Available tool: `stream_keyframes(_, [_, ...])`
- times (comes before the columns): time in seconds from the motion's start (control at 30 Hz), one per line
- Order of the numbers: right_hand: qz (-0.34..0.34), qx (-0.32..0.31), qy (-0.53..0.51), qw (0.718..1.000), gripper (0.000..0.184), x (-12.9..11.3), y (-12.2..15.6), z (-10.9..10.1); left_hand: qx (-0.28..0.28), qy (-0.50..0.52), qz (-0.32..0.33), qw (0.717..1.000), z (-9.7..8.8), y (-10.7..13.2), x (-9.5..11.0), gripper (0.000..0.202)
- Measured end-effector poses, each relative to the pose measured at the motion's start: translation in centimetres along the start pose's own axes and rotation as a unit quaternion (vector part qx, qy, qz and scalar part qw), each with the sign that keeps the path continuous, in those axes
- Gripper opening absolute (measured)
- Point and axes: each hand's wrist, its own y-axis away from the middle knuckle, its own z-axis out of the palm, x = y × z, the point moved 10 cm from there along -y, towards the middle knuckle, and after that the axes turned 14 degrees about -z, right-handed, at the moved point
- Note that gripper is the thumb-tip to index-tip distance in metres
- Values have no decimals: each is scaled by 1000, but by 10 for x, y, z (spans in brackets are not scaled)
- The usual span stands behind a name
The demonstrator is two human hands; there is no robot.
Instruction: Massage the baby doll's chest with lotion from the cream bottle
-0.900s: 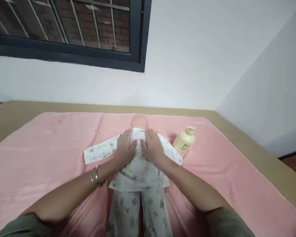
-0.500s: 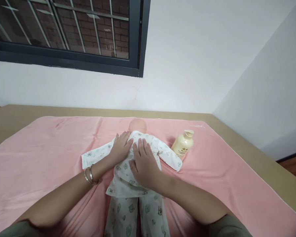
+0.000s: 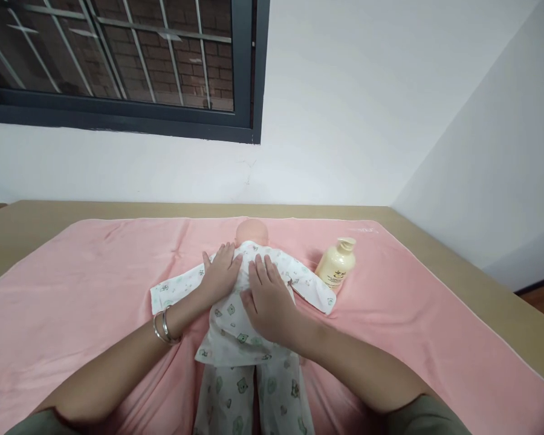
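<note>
A baby doll (image 3: 252, 232) lies on its back on a pink towel (image 3: 72, 290), dressed in a white printed shirt (image 3: 229, 323) and matching trousers (image 3: 249, 399). My left hand (image 3: 220, 273) lies flat on the doll's left shoulder and chest, fingers stretched out; metal bangles (image 3: 163, 327) circle its wrist. My right hand (image 3: 267, 299) rests flat on the middle of the shirt, fingers spread and pointing toward the doll's head. Neither hand holds anything. The shirt's sleeves spread out to both sides.
A cream pump bottle (image 3: 336, 264) lies tilted on the towel right of the doll. The towel covers a tan surface (image 3: 471, 284) set into a white-walled corner. A dark-framed barred window (image 3: 118, 60) is above at the left.
My right hand has slid from the doll's upper chest down to the middle of the shirt. My left hand has stayed by the shoulder. The view has tilted down slightly.
</note>
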Motion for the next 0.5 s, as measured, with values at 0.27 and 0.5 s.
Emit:
stream_keyframes(0.27, [115, -42, -5, 992, 58, 71, -21, -2, 39, -7, 58, 998, -5, 44, 28, 57])
stream_keyframes(0.5, [-12, -22, -6, 1000, 61, -4, -3, 0, -30, 56, -35, 997, -5, -7, -3, 54])
